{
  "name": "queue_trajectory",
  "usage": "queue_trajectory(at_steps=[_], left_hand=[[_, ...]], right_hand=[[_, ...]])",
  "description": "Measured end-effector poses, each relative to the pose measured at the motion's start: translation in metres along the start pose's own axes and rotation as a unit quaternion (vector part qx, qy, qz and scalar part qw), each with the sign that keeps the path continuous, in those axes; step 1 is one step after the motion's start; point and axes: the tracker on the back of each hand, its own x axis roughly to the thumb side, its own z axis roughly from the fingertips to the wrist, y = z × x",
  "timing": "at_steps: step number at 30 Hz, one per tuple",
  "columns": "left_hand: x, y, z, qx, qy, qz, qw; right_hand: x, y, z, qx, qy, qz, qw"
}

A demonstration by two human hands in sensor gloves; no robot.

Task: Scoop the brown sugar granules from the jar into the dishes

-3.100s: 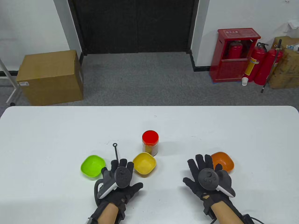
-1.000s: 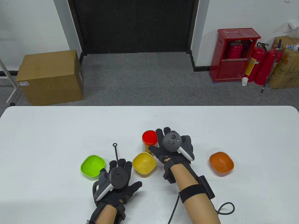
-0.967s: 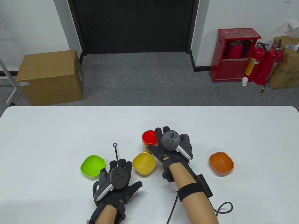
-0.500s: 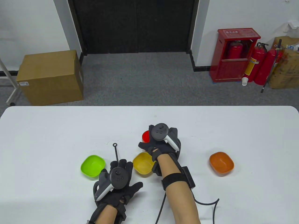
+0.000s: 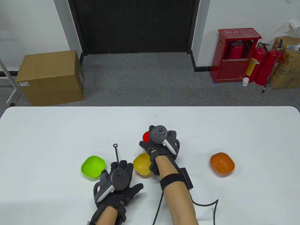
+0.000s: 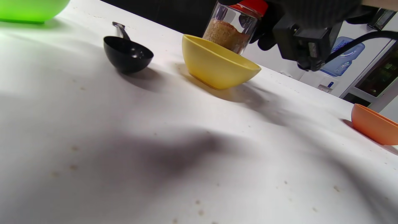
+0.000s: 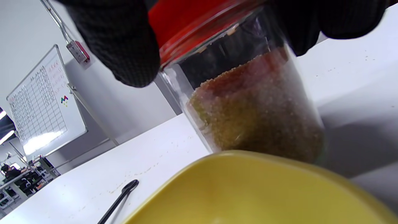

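A clear jar of brown sugar (image 7: 255, 118) with a red lid (image 5: 145, 136) stands behind the yellow dish (image 5: 141, 166). My right hand (image 5: 159, 143) grips the lid from above; its fingers (image 7: 124, 53) wrap the lid's rim. The jar also shows in the left wrist view (image 6: 231, 31). My left hand (image 5: 118, 180) rests flat on the table, open, over the bowl of the black scoop (image 6: 127, 54), whose handle (image 5: 115, 151) points away. A green dish (image 5: 93, 166) sits left, an orange dish (image 5: 222, 163) right.
The white table (image 5: 211, 126) holds the three dishes in a row near the front. A cable (image 5: 206, 203) trails from my right forearm across the table. Small sugar specks lie on the table near my left hand (image 6: 199, 207).
My right hand moved from beside the orange dish leftward to the jar and closed over its red lid. My left hand has stayed put.
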Motion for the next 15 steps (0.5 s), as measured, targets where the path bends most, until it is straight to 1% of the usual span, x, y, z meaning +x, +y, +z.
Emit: queue_trajectory(at_steps=[3,8,12,15], left_hand=[[0.001,0.0,0.0,0.0,-0.002,-0.003,1.0],[0.003,-0.001,0.0,-0.003,-0.002,-0.009,1.0],[0.004,-0.001,0.0,-0.002,0.0,-0.017,1.0],[0.004,-0.001,0.0,-0.001,0.001,-0.02,1.0]], right_hand=[[-0.003,-0.004,0.003,-0.013,-0.007,0.002,1.0],[-0.005,-0.024,0.012,-0.05,-0.016,-0.018,0.998],[-0.004,-0.044,0.027,-0.066,-0.036,-0.016,0.997],[-0.003,-0.058,0.044,-0.078,-0.052,-0.013,0.996]])
